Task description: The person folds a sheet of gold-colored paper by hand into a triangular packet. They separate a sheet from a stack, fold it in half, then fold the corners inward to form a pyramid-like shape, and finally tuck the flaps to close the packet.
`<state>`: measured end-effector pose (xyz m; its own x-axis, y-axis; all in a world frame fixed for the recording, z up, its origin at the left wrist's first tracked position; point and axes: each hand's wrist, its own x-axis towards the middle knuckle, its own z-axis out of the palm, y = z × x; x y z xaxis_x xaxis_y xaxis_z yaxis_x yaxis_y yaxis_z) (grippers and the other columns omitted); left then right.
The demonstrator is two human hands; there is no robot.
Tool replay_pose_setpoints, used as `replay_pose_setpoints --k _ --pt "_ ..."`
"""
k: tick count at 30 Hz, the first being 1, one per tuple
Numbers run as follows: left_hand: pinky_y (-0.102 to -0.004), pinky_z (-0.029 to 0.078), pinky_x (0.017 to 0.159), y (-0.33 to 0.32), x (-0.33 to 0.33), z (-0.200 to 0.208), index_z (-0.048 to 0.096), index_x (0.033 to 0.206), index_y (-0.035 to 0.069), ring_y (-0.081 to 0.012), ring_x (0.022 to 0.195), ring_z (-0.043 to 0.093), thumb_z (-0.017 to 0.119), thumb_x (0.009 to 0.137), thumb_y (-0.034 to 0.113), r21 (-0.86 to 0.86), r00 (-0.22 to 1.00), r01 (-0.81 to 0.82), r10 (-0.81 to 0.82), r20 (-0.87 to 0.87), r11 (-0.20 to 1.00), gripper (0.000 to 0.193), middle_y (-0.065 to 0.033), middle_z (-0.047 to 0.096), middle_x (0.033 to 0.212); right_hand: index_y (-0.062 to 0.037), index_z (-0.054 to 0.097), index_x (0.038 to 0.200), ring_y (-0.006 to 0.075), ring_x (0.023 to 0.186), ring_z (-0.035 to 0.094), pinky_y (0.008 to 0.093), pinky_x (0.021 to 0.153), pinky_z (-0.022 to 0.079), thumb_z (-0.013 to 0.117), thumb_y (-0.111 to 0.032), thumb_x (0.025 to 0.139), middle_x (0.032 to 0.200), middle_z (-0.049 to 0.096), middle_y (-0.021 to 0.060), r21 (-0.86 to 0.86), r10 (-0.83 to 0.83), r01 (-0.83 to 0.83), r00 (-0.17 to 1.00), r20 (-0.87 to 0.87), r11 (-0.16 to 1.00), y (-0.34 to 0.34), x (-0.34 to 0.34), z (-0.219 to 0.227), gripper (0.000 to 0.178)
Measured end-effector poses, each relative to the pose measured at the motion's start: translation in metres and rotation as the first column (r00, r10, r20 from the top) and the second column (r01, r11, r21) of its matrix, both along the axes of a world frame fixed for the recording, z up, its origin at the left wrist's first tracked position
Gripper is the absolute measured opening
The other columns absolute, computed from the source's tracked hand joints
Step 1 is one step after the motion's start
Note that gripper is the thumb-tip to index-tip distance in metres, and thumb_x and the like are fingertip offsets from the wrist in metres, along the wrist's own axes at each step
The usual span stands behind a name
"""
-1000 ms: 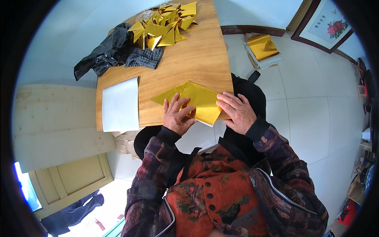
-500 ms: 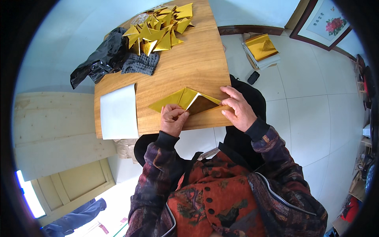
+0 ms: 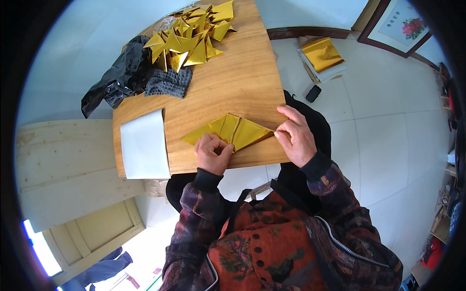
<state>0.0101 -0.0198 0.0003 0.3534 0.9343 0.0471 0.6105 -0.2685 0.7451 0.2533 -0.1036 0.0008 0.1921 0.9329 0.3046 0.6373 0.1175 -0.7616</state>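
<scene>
A sheet of gold foil paper, folded into a long flat diamond with creases across its middle, lies near the table's front edge. My left hand is closed on its near edge, left of the centre, thumb and fingertips pressed together. At the paper's right corner, my right hand pinches the tip between thumb and finger, its index finger raised. A pile of folded gold foil pieces with pointed corners sits at the far end of the table.
The wooden table bears a white sheet at its left edge, a crumpled black plastic bag and a grey textured cloth. On the floor are stacked gold sheets and a small black object.
The right side of the gold paper has come over flat, covering the white gap and dark opening that showed before. My right hand has moved onto the right corner; the view has shifted slightly.
</scene>
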Motion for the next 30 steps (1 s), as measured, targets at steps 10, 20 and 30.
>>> replay_pose_setpoints --k 10,20,30 --pt "-0.0374 0.034 0.091 -0.003 0.003 0.008 0.062 0.062 0.008 -0.0245 0.090 0.053 0.076 0.068 0.012 -0.013 0.998 0.029 -0.030 -0.060 0.999 0.016 -0.0043 0.054 0.084 -0.0041 0.053 0.075 0.0356 0.117 0.053 0.0389 0.094 0.047 0.072 -0.005 0.077 0.135 0.052 0.0185 -0.075 -0.086 0.084 0.996 -0.024 0.994 0.004 -0.006 0.005 0.019" --pt "-0.0382 0.033 0.092 -0.005 0.003 0.011 0.063 0.065 0.008 -0.0245 0.094 0.052 0.077 0.066 0.011 -0.023 0.995 0.021 -0.023 -0.100 1.000 0.014 -0.0041 0.055 0.087 -0.0044 0.056 0.078 0.0392 0.125 0.047 0.0431 0.098 0.044 0.070 -0.004 0.078 0.137 0.049 0.0174 -0.011 -0.103 0.105 0.987 0.124 0.994 0.003 -0.009 0.009 0.014" --pt "-0.0384 0.035 0.090 -0.006 0.004 0.015 0.063 0.066 0.007 -0.0247 0.092 0.050 0.078 0.065 0.010 -0.033 0.991 0.019 -0.023 -0.130 0.999 0.015 -0.0042 0.054 0.086 -0.0040 0.053 0.077 0.0421 0.129 0.043 0.0457 0.104 0.039 0.067 0.001 0.075 0.137 0.049 0.0188 -0.049 -0.112 0.111 0.994 -0.019 0.993 0.004 -0.012 0.001 0.015"
